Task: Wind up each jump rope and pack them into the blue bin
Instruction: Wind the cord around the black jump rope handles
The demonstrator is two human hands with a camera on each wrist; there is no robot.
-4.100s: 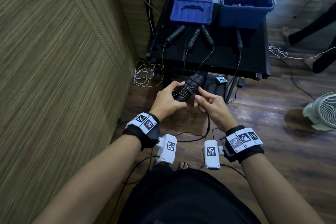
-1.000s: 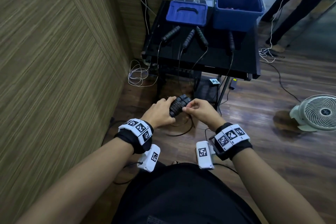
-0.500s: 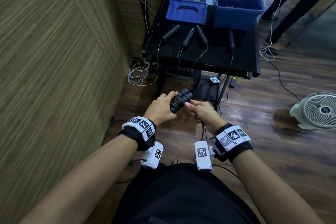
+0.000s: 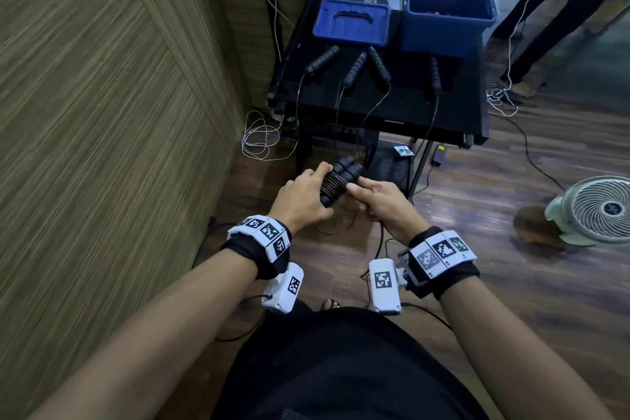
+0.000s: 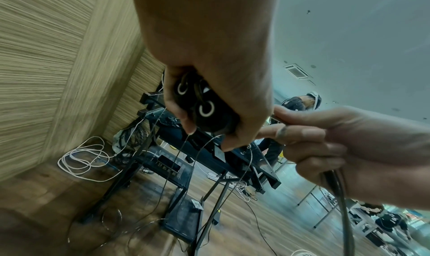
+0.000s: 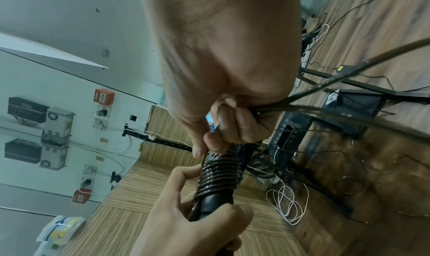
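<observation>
My left hand (image 4: 303, 196) grips two black jump rope handles (image 4: 337, 181) held side by side, with the thin rope coiled in several turns around them (image 6: 217, 175). My right hand (image 4: 375, 198) pinches the loose rope (image 6: 302, 103) against the coil's upper end, and the slack hangs toward the floor. Both handle butts (image 5: 204, 109) show in the left wrist view under my left hand (image 5: 209, 76). Several more black handles (image 4: 354, 70) lie on the black table (image 4: 453, 119), their ropes dangling over the front edge. The open blue bin (image 4: 446, 15) stands at the table's back right.
A blue lid (image 4: 351, 22) lies at the table's back left. A wood-panel wall (image 4: 102, 112) runs close on my left. White cable (image 4: 259, 140) is coiled on the floor by the table leg. A white fan (image 4: 600, 211) stands right; another person's legs (image 4: 545, 10) are behind the table.
More rope turns lie on the handles than four seconds ago. In the last second the bundle and both hands shifted slightly, and my right hand moved up against the coil.
</observation>
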